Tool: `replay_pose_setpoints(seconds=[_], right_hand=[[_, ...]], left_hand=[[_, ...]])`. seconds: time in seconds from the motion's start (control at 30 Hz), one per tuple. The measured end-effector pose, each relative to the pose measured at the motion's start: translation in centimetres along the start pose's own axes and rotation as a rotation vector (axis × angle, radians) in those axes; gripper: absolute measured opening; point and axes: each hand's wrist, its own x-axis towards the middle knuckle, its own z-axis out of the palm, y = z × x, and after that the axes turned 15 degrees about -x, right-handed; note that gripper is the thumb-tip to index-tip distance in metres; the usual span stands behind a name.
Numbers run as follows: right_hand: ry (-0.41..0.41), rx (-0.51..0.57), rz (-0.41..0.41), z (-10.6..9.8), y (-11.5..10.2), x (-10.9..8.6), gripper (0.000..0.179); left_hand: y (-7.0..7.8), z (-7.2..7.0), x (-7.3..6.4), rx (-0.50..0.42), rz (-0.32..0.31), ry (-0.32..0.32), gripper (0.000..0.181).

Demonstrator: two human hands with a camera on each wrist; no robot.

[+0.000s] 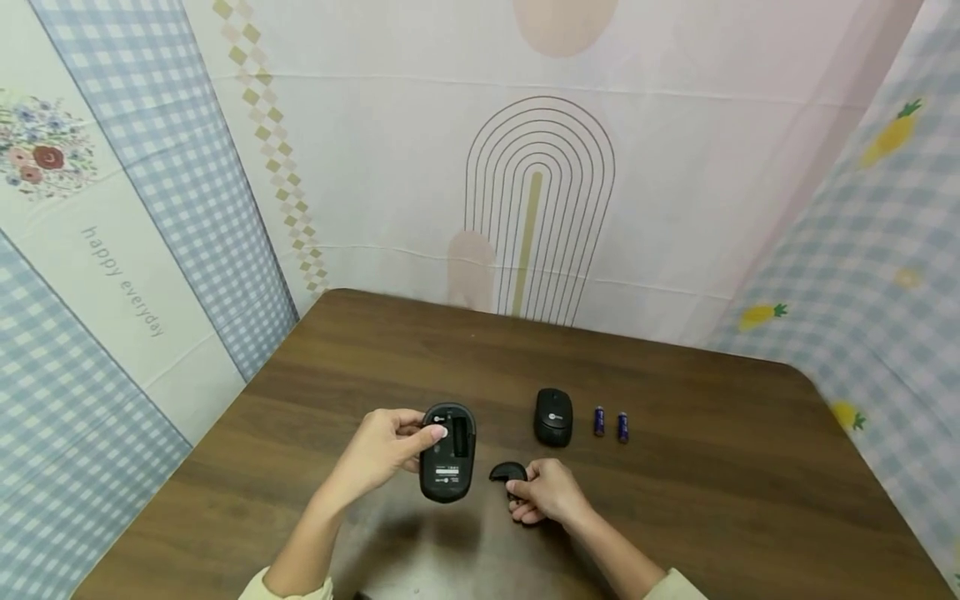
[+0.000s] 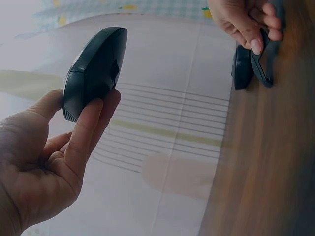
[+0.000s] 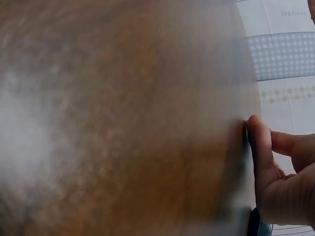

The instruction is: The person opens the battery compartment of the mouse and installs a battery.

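My left hand (image 1: 382, 450) holds a black computer mouse (image 1: 447, 475) up above the table, its underside toward the head camera. The thumb lies on that underside, beside a long dark battery slot (image 1: 461, 437). In the left wrist view the same mouse (image 2: 93, 73) is seen side-on, between thumb and fingers. To the right, my right hand (image 1: 553, 492) pinches a black curved mouse cover (image 1: 510, 472) between thumb and fingers, low over the table. The cover (image 2: 262, 61) also shows in the left wrist view.
A second black mouse (image 1: 553, 417) sits on the brown wooden table (image 1: 360, 350) beyond the right hand. Two blue batteries (image 1: 599, 422) stand or lie to its right, side by side. Patterned cloth (image 1: 390, 167) hangs behind the table and along both sides.
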Motion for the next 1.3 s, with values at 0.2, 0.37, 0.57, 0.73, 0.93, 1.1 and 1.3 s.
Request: replay_pose_setpoints(seconds=[0.2,0.37,0.57,0.73,0.93,1.1,1.3], right_hand=[[-0.012,-0.017,0.021,0.3,0.4,0.0,0.022],[-0.040,-0.033,0.018,0.2,0.4,0.0,0.026],[-0.056,-0.045,0.023,0.2,0.3,-0.2,0.026],[-0.045,-0.066,0.018,0.3,0.2,-0.2,0.024],[-0.021,-0.149,-0.005,0.4,0.0,0.0,0.021],[-0.039,-0.154,-0.006,0.2,0.0,-0.1,0.022],[0.009,-0.042,-0.006,-1.2,0.5,-0.1,0.022]], left_hand=[[-0.6,-0.5,-0.1,0.026,-0.008,0.007,0.039],[-0.9,-0.7,-0.3,0.045,-0.022,0.005,0.041],[-1.0,-0.8,-0.4,0.060,-0.025,0.002,0.041],[-1.1,-0.7,-0.4,0.056,-0.024,0.008,0.041],[-1.5,-0.2,-0.3,0.039,-0.027,-0.030,0.039],[-1.5,0.2,-0.2,0.033,-0.024,-0.040,0.038],[-1.4,0.3,-0.1,0.045,-0.021,-0.037,0.039]])
